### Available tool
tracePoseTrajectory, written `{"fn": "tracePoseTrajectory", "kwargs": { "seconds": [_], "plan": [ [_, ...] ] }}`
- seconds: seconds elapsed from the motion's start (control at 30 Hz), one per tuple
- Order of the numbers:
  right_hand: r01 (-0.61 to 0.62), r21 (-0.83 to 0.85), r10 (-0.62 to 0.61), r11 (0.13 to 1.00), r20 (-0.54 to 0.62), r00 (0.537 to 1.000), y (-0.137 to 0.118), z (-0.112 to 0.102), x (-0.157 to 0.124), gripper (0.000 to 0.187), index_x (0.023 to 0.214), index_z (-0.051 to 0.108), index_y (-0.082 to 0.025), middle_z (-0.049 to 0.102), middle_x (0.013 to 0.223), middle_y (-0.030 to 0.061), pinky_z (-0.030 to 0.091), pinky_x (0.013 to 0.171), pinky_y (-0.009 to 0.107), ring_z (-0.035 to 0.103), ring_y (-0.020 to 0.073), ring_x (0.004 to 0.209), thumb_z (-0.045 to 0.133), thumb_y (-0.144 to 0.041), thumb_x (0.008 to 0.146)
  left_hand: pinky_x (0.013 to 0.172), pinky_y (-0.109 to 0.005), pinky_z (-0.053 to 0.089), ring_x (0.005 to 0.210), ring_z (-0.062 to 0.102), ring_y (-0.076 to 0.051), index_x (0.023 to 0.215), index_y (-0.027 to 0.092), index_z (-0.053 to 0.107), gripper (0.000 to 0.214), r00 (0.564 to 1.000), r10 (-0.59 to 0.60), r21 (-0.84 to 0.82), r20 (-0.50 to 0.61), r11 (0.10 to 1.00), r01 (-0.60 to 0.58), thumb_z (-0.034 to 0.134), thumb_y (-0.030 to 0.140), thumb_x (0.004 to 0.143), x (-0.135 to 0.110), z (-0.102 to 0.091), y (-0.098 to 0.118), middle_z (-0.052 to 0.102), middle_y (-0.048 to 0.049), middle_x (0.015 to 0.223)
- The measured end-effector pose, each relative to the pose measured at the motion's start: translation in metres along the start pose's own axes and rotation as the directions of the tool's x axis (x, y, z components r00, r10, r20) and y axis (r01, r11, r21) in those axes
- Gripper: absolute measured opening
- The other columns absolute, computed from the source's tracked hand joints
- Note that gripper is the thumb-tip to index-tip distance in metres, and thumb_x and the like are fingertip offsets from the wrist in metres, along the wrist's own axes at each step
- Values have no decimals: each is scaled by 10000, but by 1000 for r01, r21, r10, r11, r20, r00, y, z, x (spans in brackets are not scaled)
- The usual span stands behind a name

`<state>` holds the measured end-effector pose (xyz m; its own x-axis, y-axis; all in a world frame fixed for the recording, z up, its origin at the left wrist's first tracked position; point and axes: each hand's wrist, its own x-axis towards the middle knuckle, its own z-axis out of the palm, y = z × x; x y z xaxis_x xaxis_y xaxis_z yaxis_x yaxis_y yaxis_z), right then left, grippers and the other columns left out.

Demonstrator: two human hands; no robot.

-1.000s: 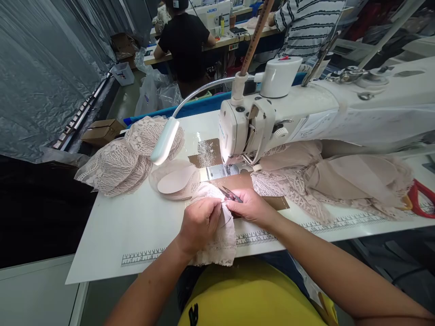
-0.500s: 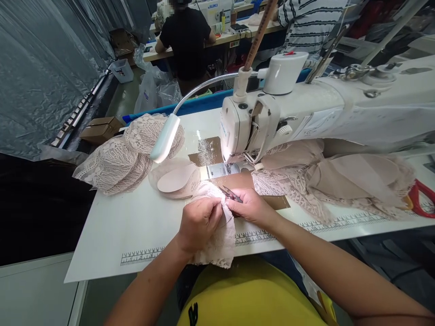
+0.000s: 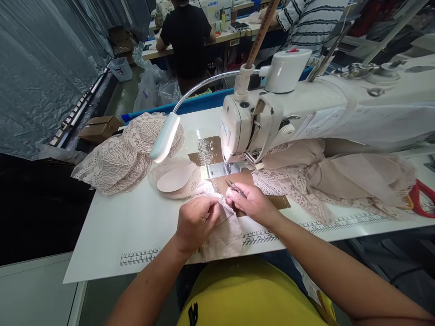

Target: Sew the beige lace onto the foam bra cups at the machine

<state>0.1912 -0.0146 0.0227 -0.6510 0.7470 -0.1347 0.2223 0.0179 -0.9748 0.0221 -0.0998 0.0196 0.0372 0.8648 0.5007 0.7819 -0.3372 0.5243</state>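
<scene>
My left hand [image 3: 196, 220] is closed on a piece of pale pink lace [image 3: 222, 235] at the front edge of the white sewing table [image 3: 129, 226]. My right hand [image 3: 249, 203] pinches the same lace close beside it and holds small thread snips [image 3: 234, 186] whose tips point up and left. The lace drapes over the table edge toward my lap. The needle area of the white sewing machine [image 3: 251, 122] lies just beyond both hands.
A stack of lace cups [image 3: 118, 158] lies at the left with a beige pad [image 3: 175, 178] beside it. More lace and beige fabric [image 3: 333, 179] is heaped under the machine arm. A gooseneck lamp [image 3: 165, 138] hangs over the table. Red-handled scissors [image 3: 421, 194] lie far right. Two people sit behind.
The lace piece has been pulled flatter and lower over the table edge. My right hand shifted slightly up, the snips tilting more upright. My left hand stays almost in place.
</scene>
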Motion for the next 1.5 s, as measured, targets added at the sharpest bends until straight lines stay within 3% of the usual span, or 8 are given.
{"fn": "tracePoseTrajectory", "kwargs": {
  "seconds": [0.23, 0.37, 0.47, 0.6, 0.9, 1.07, 1.23, 1.5],
  "plan": [
    [37, -126, -31, 991, 47, 998, -2, 0, -5, 223, 769, 592, -165, 478, 648, -30, 334, 544, 225, 415, 104, 593, 615, -386, 789, 651, -267, 478, 695, 596, -145, 839, 165, 615, 49, 995, -32, -76, 93, 996, 39, 571, 187, 838, 10, -10, -2, 655, -35, 745],
    [111, -139, -100, 984, 87, 991, -2, 0, -4, 169, 764, 600, -161, 507, 659, -23, 348, 565, 228, 427, 105, 605, 562, -315, 823, 983, -415, 419, 1181, 490, -275, 1117, 155, 580, 420, 960, 22, -102, 279, 995, 7, 694, 331, 753, 34, -30, -8, 552, -153, 1251],
    [164, -100, -152, 981, 118, 981, 0, -1, -4, 152, 808, 621, -154, 574, 724, 0, 389, 613, 237, 485, 119, 657, 577, -300, 815, 1005, -419, 405, 1202, 475, -288, 1187, 191, 562, 557, 853, 33, -176, 521, 982, 70, 738, 395, 699, 52, -38, -13, 539, -125, 1291],
    [138, -77, -132, 987, 78, 988, 0, -3, -5, 208, 920, 650, -161, 606, 760, 8, 409, 600, 240, 512, 120, 646, 597, -327, 807, 728, -274, 486, 858, 605, -186, 966, 184, 636, 287, 707, -85, -255, 702, 897, 361, 679, 376, 757, 58, -32, -18, 658, -44, 959],
    [65, 29, -66, 997, 37, 997, 1, -6, -4, 312, 1064, 616, -167, 615, 861, 31, 462, 673, 263, 557, 127, 721, 591, -381, 837, 602, -213, 390, 655, 530, -109, 774, 107, 664, 247, 607, -203, -414, 769, 566, 713, 713, 348, 745, 43, -13, -34, 620, -24, 718],
    [10, 76, -17, 997, 91, 996, 6, -12, -4, 520, 1267, 544, -145, 644, 885, 60, 448, 557, 255, 533, 107, 592, 422, -512, 919, 621, -238, 404, 666, 542, -131, 818, 107, 719, 298, 589, -223, -437, 777, 483, 759, 723, 394, 736, 40, -11, -33, 638, -36, 698],
    [79, -20, -75, 997, 152, 986, 6, -15, -2, 390, 1184, 627, -191, 674, 1038, 65, 485, 828, 325, 617, 193, 940, 583, -401, 858, 665, -260, 422, 732, 572, -161, 819, 100, 726, 315, 584, -212, -483, 783, 385, 787, 730, 401, 725, 39, -9, -32, 655, -60, 747],
    [86, 14, -87, 996, 72, 994, 2, -8, 0, 248, 997, 677, -172, 685, 917, 52, 493, 739, 298, 626, 165, 827, 595, -347, 842, 548, -220, 327, 570, 448, -84, 733, 87, 699, 315, 571, -228, -464, 789, 389, 796, 750, 396, 701, 39, -6, -34, 555, -1, 599]
  ]
}}
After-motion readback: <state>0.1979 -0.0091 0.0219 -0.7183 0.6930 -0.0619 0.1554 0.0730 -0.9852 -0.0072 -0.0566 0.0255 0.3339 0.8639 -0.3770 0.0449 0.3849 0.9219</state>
